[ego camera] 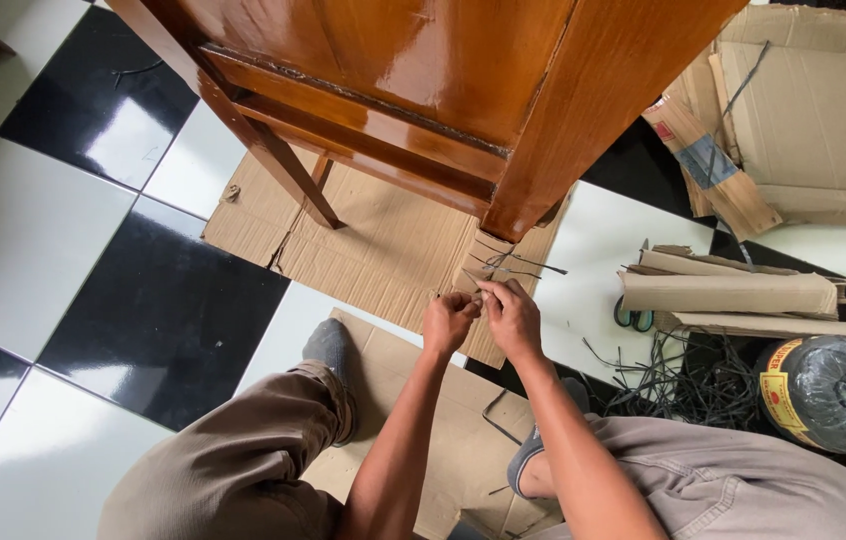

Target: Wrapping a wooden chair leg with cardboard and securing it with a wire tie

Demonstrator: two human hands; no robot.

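Strapping (515, 266), thin and dark, crosses the cardboard wrap (483, 262) folded round the foot of the near furniture leg (583, 110), just beyond my fingertips. My left hand (448, 320) is closed, fingers pinched on the strap's end at the edge of the wrap; my right hand (511, 315) is closed too, thumb and fingers gripping the same bit of strap, the two hands touching each other.

On the right, a roll of black strapping (838, 392) lies on its side, wrapped in clear film, with a round yellow and red label (781, 390) on the end facing me. Loose offcuts of strap (678, 380) lie in a tangle between that roll and my right knee. Just beyond them, folded strips of brown cardboard (733, 295) are stacked, and green-handled scissors (633, 318) poke out at their left end. Far right, a flattened brown carton (823, 110) lies open with a strip of grey tape (708, 160) and a small red mark on its near flap.

A flat cardboard sheet (363, 230) lies under the varnished wooden furniture (423, 70), and another sheet (443, 440) lies under my feet on the black and white tiled floor (43, 240).
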